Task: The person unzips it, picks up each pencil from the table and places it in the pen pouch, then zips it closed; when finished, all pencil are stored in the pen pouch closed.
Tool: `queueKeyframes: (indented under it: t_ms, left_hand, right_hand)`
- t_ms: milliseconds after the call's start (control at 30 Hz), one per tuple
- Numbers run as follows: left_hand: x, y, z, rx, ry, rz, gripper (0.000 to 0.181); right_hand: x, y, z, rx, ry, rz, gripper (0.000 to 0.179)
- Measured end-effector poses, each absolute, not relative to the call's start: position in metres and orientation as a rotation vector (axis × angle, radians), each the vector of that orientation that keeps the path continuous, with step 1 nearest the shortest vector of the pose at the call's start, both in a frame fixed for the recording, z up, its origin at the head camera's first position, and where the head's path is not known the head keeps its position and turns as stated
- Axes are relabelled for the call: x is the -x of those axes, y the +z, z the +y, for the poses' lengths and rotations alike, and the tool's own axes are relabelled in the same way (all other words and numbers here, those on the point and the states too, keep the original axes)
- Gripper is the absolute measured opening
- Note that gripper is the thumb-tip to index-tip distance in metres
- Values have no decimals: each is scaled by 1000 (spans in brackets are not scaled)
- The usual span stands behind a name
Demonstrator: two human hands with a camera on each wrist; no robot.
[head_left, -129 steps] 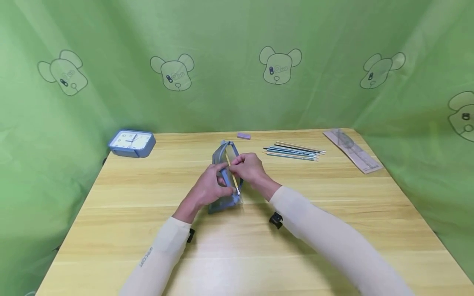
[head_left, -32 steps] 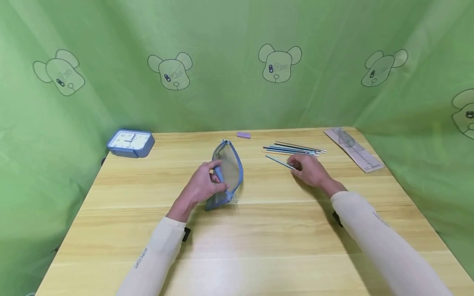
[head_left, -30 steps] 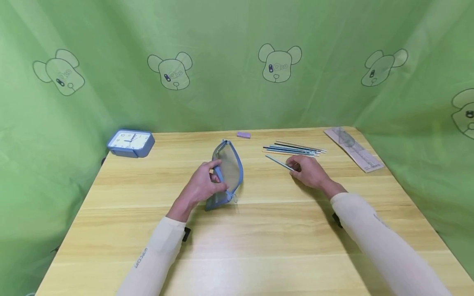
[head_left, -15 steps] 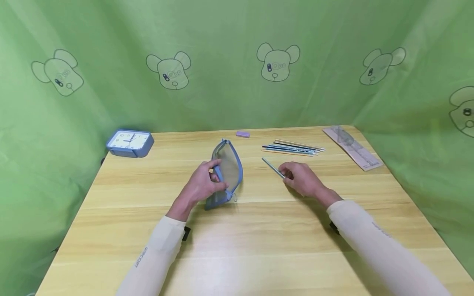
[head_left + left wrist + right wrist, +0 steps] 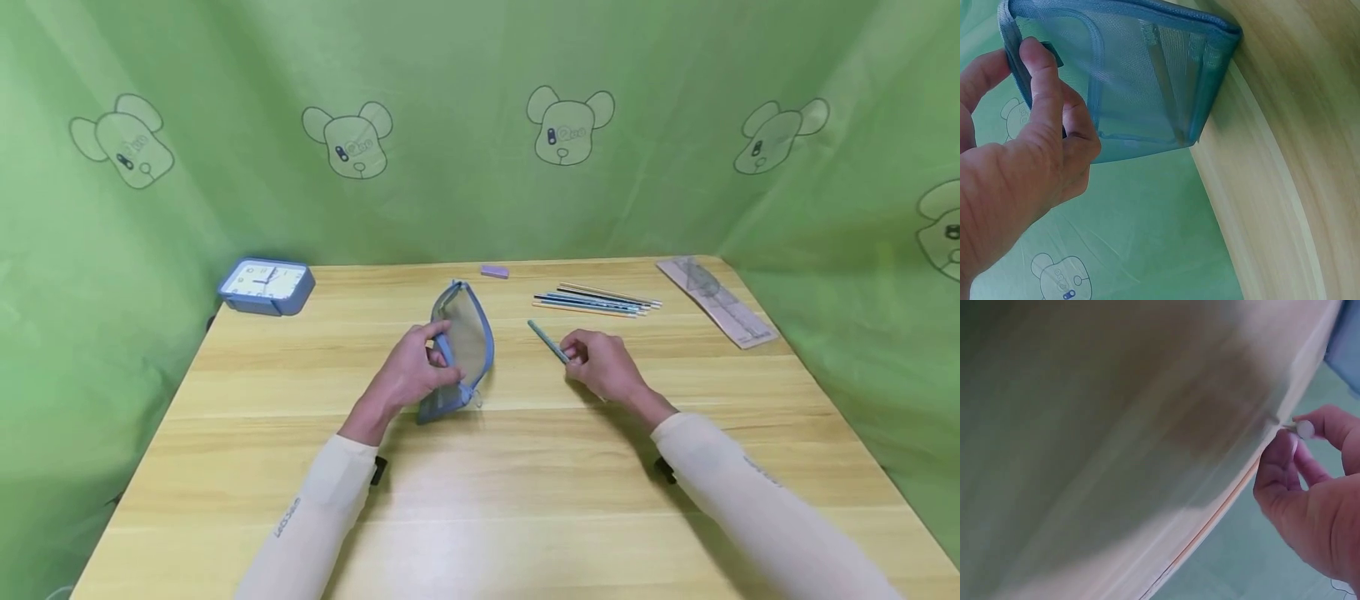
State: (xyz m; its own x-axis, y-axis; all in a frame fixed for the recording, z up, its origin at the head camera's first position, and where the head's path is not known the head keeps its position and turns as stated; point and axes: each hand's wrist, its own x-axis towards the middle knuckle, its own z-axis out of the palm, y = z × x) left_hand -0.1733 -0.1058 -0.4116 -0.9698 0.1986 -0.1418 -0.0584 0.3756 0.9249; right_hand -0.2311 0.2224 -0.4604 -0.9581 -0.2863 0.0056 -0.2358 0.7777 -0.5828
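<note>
My left hand (image 5: 411,367) grips the near side of a blue mesh pencil case (image 5: 470,337), which stands on the table with its zipper mouth spread wide. Through the mesh in the left wrist view, a couple of pencils (image 5: 1163,81) show inside. To the right of the case, my right hand (image 5: 606,367) pinches a blue-green pencil (image 5: 546,339) near its end, its other end pointing to the far left. The pencil's round white end (image 5: 1304,429) sticks out between thumb and fingers in the right wrist view.
Several pencils (image 5: 592,302) lie in a loose bundle beyond my right hand. A purple eraser (image 5: 494,272) sits at the table's back edge, a blue clock (image 5: 267,286) at the back left. At the right lies a flat packet of rulers (image 5: 717,302). Green curtain (image 5: 465,200) surrounds the table.
A yellow pencil held at the case's mouth earlier has left my right hand. That hand went to the bundle, took the blue-green pencil and draws it left and nearer. My left hand stays.
</note>
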Motion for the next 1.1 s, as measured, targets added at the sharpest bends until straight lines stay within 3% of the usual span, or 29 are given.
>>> queueKeyframes:
  t_ms: [500, 1100]
  left_hand:
    - [175, -411, -101, -153, 1620, 2431, 91]
    - [170, -419, -88, -220, 1594, 2473, 88]
  right_hand:
    - [198, -402, 167, 177, -1629, 2356, 34]
    - [209, -409, 78, -141, -1724, 2368, 7]
